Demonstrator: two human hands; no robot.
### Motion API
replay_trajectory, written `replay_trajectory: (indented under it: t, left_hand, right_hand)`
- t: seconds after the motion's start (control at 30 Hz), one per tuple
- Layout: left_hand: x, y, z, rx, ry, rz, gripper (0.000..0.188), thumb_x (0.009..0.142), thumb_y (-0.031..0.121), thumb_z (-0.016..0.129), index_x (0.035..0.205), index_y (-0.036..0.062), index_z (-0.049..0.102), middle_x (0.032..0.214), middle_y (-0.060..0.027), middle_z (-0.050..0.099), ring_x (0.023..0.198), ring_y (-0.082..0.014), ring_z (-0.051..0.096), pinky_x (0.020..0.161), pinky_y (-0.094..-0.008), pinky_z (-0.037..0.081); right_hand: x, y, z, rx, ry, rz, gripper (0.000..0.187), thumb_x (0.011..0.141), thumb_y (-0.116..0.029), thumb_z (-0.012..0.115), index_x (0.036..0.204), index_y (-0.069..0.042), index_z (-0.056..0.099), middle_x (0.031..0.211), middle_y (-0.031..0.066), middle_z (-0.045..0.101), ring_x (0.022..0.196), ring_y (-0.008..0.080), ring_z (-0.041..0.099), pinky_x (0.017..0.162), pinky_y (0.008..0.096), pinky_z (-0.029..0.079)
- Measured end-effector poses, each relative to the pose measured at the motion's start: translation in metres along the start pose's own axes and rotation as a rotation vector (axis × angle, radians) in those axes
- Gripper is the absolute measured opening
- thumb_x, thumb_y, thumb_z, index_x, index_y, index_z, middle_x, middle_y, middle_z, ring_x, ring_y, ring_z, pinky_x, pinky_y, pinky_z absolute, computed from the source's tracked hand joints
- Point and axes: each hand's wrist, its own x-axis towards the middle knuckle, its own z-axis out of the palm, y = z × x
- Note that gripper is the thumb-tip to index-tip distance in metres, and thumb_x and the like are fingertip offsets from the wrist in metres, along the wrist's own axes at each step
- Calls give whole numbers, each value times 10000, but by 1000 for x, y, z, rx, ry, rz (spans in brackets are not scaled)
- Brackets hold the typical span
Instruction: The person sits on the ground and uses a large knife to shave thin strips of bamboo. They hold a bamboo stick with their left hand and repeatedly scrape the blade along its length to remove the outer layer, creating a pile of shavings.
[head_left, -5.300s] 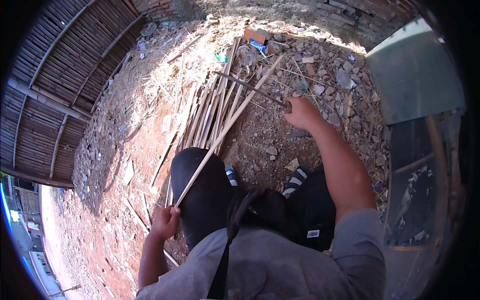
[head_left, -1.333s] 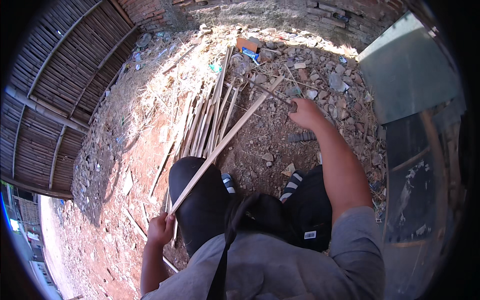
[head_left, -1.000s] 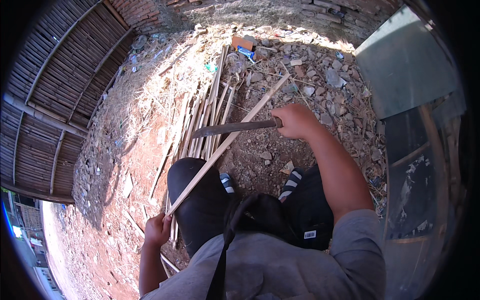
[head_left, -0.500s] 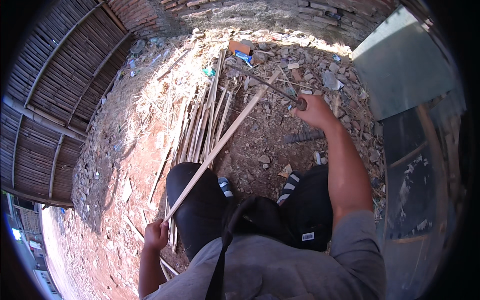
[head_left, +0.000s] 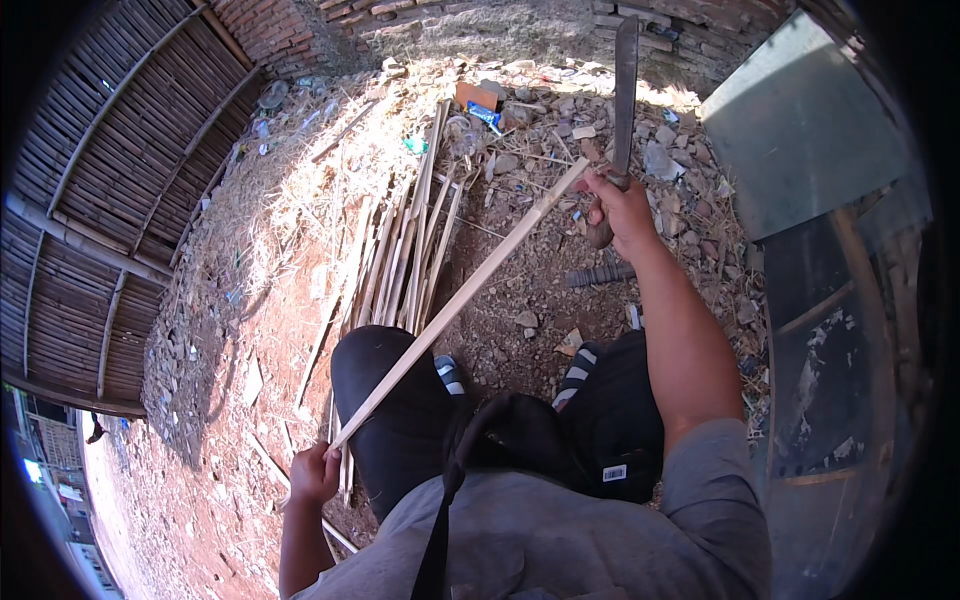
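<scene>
A long, pale bamboo slat (head_left: 465,294) slants across my left knee, from the lower left up to the far right. My left hand (head_left: 315,474) is closed around its near end. In my right hand (head_left: 630,213) is a machete, gripped by its wooden handle, with the dark blade (head_left: 625,95) pointing away from me. The thumb or a finger of that hand is at the slat's far end; whether it pinches the slat I cannot tell. Beyond my left knee lies a pile of similar slats (head_left: 392,265) on the ground.
A dark ridged cylinder (head_left: 600,275) lies on the dirt beyond my right foot. Rubble and litter cover the ground toward the brick wall (head_left: 470,35). A woven bamboo wall (head_left: 130,130) stands at left, and a grey-green panel (head_left: 810,130) leans at right.
The machete has swung from pointing left across the slat to pointing away from me. My right hand has come to the slat's far end, which has shifted slightly right.
</scene>
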Motion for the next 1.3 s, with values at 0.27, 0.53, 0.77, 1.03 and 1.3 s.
replay_trajectory:
  t: [0.27, 0.53, 0.77, 1.03, 1.3]
  left_hand:
    - [-1, 0, -1, -18, 9, 18, 352, 972, 282, 578, 730, 31, 528, 588, -218, 524, 581, -460, 569, 530, -505, 431]
    - [-1, 2, 2, -22, 17, 31, 364, 988, 294, 557, 745, 23, 547, 577, -212, 529, 568, -446, 577, 527, -497, 429]
    - [-5, 0, 6, -3, 31, 17, 358, 992, 307, 567, 768, 29, 552, 583, -220, 532, 583, -459, 575, 531, -508, 433]
    - [-16, -22, 1, -116, 98, -85, 424, 1023, 345, 508, 771, 12, 582, 609, -188, 594, 597, -387, 630, 559, -460, 466]
    - [-32, 0, -19, -141, 132, -14, 417, 1021, 359, 471, 800, 26, 590, 585, -161, 558, 560, -364, 593, 524, -430, 431]
  right_hand:
    - [2, -11, -8, 157, 15, 35, 365, 908, -376, 776, 958, -52, 615, 944, 125, 711, 545, 95, 522, 508, 247, 428]
    - [7, -2, -15, 39, -51, -28, 201, 874, -117, 781, 974, -75, 612, 832, 42, 663, 565, 92, 528, 537, 256, 434]
    - [3, 0, -7, -176, -110, 98, 216, 853, -78, 774, 967, -71, 591, 799, 33, 648, 563, 89, 527, 531, 268, 435]
    - [25, 27, -50, -845, 115, -44, 378, 809, -211, 811, 1082, -1, 655, 922, 108, 717, 792, 235, 683, 702, 375, 532]
    - [24, 23, -67, -857, 190, 110, 454, 855, -356, 780, 1109, 8, 681, 964, 146, 729, 912, 304, 705, 803, 415, 526]
